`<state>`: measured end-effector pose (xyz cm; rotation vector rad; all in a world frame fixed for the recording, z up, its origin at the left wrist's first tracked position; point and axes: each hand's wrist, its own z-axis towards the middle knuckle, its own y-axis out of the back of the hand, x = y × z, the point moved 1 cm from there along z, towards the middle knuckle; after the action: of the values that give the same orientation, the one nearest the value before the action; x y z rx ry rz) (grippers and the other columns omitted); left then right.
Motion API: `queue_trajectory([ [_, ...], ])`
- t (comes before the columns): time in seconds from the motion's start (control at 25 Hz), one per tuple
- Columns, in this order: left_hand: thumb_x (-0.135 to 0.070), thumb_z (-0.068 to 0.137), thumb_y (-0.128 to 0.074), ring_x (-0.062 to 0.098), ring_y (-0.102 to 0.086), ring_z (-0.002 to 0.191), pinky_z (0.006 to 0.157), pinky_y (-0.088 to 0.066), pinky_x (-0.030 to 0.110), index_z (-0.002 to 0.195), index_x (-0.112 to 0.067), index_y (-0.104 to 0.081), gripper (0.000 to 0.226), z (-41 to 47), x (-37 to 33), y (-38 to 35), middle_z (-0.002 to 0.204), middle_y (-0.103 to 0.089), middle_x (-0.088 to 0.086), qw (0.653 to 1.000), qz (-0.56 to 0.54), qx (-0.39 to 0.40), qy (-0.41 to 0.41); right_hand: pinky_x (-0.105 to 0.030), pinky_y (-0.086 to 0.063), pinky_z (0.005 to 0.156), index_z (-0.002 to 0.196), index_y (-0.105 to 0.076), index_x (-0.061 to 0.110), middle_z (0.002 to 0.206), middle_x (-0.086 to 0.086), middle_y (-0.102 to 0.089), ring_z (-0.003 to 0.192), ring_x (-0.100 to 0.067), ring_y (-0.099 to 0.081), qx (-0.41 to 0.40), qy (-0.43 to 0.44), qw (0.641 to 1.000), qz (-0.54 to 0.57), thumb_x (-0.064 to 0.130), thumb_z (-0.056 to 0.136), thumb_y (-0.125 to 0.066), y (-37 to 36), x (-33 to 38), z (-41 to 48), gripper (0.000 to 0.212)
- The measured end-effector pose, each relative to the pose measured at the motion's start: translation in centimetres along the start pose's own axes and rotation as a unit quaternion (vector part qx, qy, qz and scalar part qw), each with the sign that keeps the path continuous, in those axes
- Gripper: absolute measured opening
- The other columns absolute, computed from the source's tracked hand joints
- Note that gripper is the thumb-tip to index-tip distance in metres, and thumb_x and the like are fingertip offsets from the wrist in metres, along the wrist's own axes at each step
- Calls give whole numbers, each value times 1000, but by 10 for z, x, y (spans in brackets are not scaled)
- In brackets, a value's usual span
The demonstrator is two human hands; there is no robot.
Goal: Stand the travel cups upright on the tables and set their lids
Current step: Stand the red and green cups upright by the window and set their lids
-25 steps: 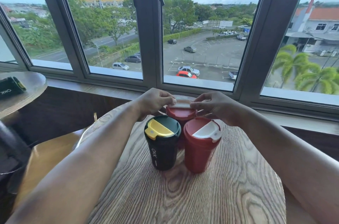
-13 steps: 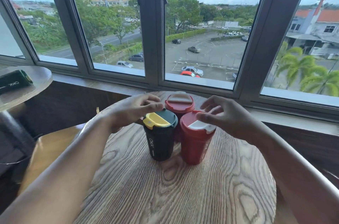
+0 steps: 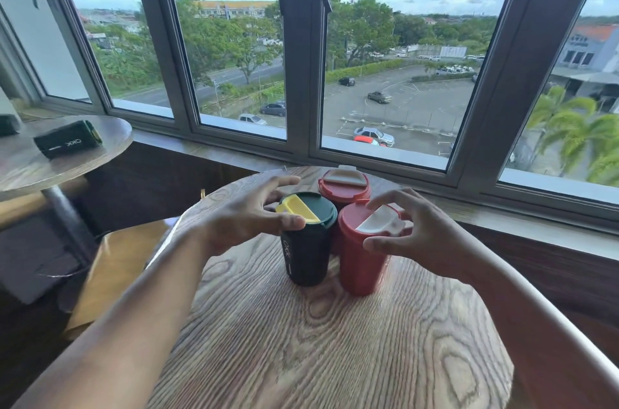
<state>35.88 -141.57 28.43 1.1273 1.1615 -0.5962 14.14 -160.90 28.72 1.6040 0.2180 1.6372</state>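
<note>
Three travel cups stand upright, lids on, close together on the round wooden table [image 3: 335,358]. The dark green cup [image 3: 306,257] has a green lid with a yellow flap. To its right is a red cup [image 3: 363,261] with a white flap, and a second red cup [image 3: 343,185] stands behind them. My left hand [image 3: 248,217] is spread beside the green cup, its thumb touching the lid's rim. Beside the near red cup, my right hand [image 3: 412,231] hovers with fingers apart, fingertips near its lid. Another dark green cup [image 3: 67,142] lies on its side on the left table.
A second round table [image 3: 83,167] on a metal post stands at the left, with a dark object [image 3: 8,123] at its far edge. A wooden seat [image 3: 117,271] sits between the tables. The window sill [image 3: 502,217] and glass run close behind the cups.
Both hands have drawn back from the rear red cup's lid toward me and now sit beside the two front cups, fingers spread. The view has swung left, showing more of the left table.
</note>
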Motion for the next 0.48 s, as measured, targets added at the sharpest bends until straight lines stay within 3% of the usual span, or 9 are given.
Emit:
queue_trajectory([
  [0.16, -47, 60, -81, 18, -57, 127, 106, -48, 37, 145, -36, -44, 94, 1, 2, 2, 141, -53, 6, 1000, -3, 9, -1, -28, -58, 80, 105, -64, 38, 116, 4, -60, 87, -8, -62, -1, 14, 999, 45, 35, 64, -89, -2, -1, -2, 48],
  [0.24, -45, 61, -81, 20, -57, 127, 109, -46, 40, 143, -36, -46, 90, 2, 5, 3, 141, -54, 7, 1000, -8, 14, -3, -27, -58, 77, 105, -63, 34, 109, 6, -64, 88, -9, -66, -7, 11, 998, 69, 27, 64, -91, -2, -1, -3, 50],
  [0.48, -37, 59, -82, 5, -66, 110, 85, -52, 20, 135, -32, -51, 82, 8, 2, 1, 139, -56, 1, 999, -14, 32, -17, -27, -59, 79, 108, -62, 31, 105, 4, -70, 94, -12, -69, -1, 0, 994, 107, 15, 61, -92, 5, -5, -6, 58],
])
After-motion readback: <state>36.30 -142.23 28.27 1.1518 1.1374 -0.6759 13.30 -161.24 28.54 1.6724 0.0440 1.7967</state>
